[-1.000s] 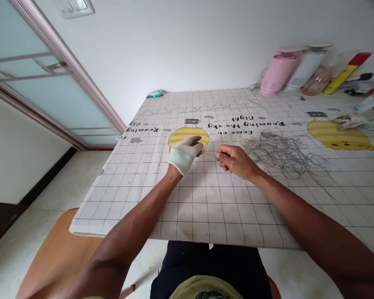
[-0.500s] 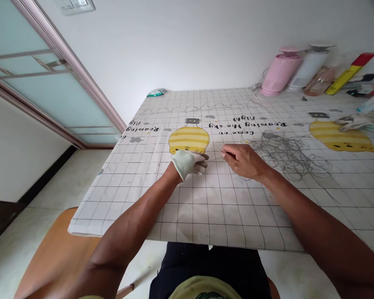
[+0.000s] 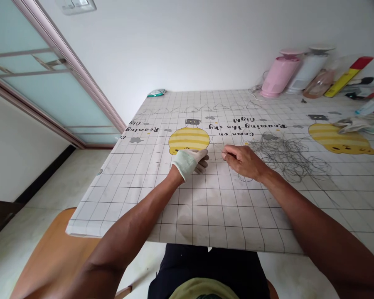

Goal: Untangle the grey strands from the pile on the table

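My left hand (image 3: 191, 162), in a pale glove with grey fingers, is closed over the tablecloth below a printed yellow balloon bear. A thin wire (image 3: 211, 141) shows faintly by its fingertips. Just to the right, my bare right hand (image 3: 241, 161) is closed in a pinch, and a thin bit of wire shows at its fingertips. The two hands are a short gap apart. Beside the right hand lies a tangled heap of thin grey wire (image 3: 286, 158). A row of bent wire triangles (image 3: 220, 106) lies toward the back of the table.
The gridded tablecloth (image 3: 187, 216) covers the table. At the back right stand a pink cylindrical device (image 3: 279, 77), a white one (image 3: 308, 70), a bottle (image 3: 318, 84) and a yellow-red box (image 3: 345, 79). Another glove (image 3: 361, 124) lies at the right. A wooden stool (image 3: 52, 257) is at the left.
My left hand's fingers have curled in, with the thumb now lying higher over them. The right hand keeps its pinch almost in place. The view has shifted slightly.
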Available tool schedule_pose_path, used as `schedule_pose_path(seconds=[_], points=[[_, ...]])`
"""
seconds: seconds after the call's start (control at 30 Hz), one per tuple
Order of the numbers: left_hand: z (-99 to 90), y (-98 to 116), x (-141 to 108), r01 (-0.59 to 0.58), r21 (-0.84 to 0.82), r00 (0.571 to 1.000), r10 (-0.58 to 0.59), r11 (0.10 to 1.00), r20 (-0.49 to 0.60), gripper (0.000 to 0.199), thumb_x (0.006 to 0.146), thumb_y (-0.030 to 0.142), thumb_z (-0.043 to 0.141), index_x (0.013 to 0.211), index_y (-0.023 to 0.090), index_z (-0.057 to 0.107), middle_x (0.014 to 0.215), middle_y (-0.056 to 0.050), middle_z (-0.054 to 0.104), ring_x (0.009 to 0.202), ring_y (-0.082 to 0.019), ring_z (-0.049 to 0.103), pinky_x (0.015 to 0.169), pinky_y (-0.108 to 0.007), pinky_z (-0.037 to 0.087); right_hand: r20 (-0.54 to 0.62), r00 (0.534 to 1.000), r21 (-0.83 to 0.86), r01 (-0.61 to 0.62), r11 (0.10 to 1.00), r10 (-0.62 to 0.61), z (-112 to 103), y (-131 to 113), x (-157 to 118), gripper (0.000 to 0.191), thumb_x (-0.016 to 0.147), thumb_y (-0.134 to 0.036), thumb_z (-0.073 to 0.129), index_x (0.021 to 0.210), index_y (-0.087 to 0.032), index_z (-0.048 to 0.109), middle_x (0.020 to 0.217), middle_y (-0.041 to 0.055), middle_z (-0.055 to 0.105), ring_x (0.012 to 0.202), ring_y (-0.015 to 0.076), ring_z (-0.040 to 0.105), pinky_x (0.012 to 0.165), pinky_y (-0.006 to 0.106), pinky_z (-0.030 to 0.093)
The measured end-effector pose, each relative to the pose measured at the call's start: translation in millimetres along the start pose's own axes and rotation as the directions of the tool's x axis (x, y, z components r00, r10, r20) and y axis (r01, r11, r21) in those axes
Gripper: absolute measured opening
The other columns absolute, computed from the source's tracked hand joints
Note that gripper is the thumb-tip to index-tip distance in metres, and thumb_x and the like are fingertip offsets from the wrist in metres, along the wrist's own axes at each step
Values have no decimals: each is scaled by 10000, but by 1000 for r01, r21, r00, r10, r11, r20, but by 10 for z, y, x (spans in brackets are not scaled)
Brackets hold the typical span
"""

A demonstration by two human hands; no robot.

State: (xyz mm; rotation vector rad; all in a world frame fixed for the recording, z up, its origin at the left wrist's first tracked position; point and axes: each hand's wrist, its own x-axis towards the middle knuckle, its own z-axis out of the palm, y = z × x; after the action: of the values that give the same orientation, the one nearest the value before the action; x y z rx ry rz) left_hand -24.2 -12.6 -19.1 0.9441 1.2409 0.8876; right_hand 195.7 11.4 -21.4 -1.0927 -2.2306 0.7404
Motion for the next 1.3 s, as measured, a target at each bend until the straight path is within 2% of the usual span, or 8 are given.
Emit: schedule_pose_path(seconds=[0.17,0.3,0.4,0.57,0.67,0.97,1.17,1.3], points=[[11,-8,-48,-3,12,998,4,1000,-66,294,910,320,703,661,174,649,591,-50,603,455,-125,519,473,-278,426,-86,993,-79,78,994,-85,3,-20,3,312,993,-285,480,708,-240,364,587,-31,394,557,146,335,558,331,291],[4,-59,-60,46,-134,999,-47,990,-5,275,912,330,720,706,155,671,630,-42,604,448,-98,484,434,-250,386,-111,987,-116,102,988,-115,-30,-13,-2,326,983,-287,501,693,-238,361,595,-26,359,568,149,304,558,333,276],[10,-71,-61,67,-167,998,-64,984,23,276,925,334,715,724,151,673,634,-38,600,452,-90,472,420,-235,360,-73,995,-85,62,994,-68,-61,13,-3,290,977,-282,518,705,-236,428,585,-26,405,560,148,336,552,326,289],[46,-25,-45,11,98,998,-4,995,-67,257,918,299,683,703,157,677,621,-71,658,483,-141,566,482,-278,456,-6,999,-25,-46,999,46,-78,80,11,276,977,-309,532,716,-234,485,559,-38,462,529,142,401,544,319,318],[42,-4,-38,-22,163,994,39,986,-100,253,912,308,664,704,166,678,623,-70,670,490,-144,572,492,-278,462,-7,998,-3,-69,998,69,-67,102,17,261,987,-322,523,741,-235,516,574,-35,498,522,145,431,539,320,321],[31,-58,-1,-32,217,994,53,976,-93,216,893,251,644,692,174,653,626,-62,671,496,-129,568,474,-252,447,-98,992,-55,-90,994,84,-42,55,41,257,980,-265,501,726,-231,510,575,-24,512,541,156,442,571,332,305],[-14,-61,-9,-59,398,998,51,916,29,183,877,237,619,720,166,680,669,-49,721,508,-127,621,474,-232,494,-33,994,-23,-103,994,102,-108,66,31,242,989,-301,509,761,-226,529,611,-20,541,571,153,476,575,320,319],[-61,-74,32,-51,480,998,61,876,-5,198,887,253,622,721,169,690,675,-45,725,543,-137,649,483,-229,513,30,997,-24,-74,997,75,-101,92,22,248,1006,-313,499,775,-227,523,611,-28,538,565,145,472,579,315,343]])
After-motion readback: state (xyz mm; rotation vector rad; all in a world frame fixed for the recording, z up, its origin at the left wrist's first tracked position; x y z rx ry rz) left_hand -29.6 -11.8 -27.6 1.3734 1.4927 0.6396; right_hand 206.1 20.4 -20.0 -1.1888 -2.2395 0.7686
